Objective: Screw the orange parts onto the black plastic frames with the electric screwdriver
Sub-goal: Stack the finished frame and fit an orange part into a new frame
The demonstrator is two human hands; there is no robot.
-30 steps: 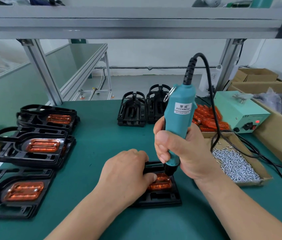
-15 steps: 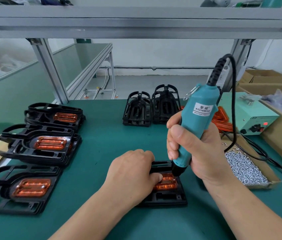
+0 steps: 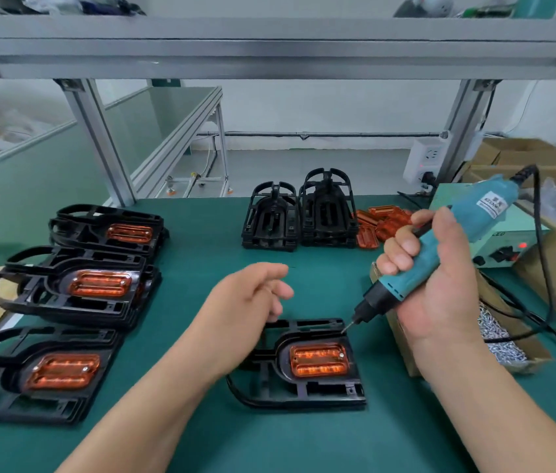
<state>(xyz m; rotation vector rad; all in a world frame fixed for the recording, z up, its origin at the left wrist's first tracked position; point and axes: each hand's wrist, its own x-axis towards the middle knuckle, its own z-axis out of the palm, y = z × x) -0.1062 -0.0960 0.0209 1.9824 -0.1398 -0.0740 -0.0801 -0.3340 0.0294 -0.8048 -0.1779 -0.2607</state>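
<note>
Now: black frame near centre, driver tip at its far-right corner

Frame lies flat on the green counter, near centre. Orange part seated in its recess; a screw head shows at the part's right end.

Electric screwdriver tilted, cord end up to the far right, bit tip by the frame's far-right corner; contact not clear. Right hand has its fingers wrapped tight round the teal body.

Left hand hovers over the frame's far-left side, fingers loosely bent and apart, holding nothing.

Left: three stacks of assembled frames.
Far centre: empty black frames standing together, loose orange parts just right of them.
Right: cardboard tray of screws, green control box behind it.
</note>
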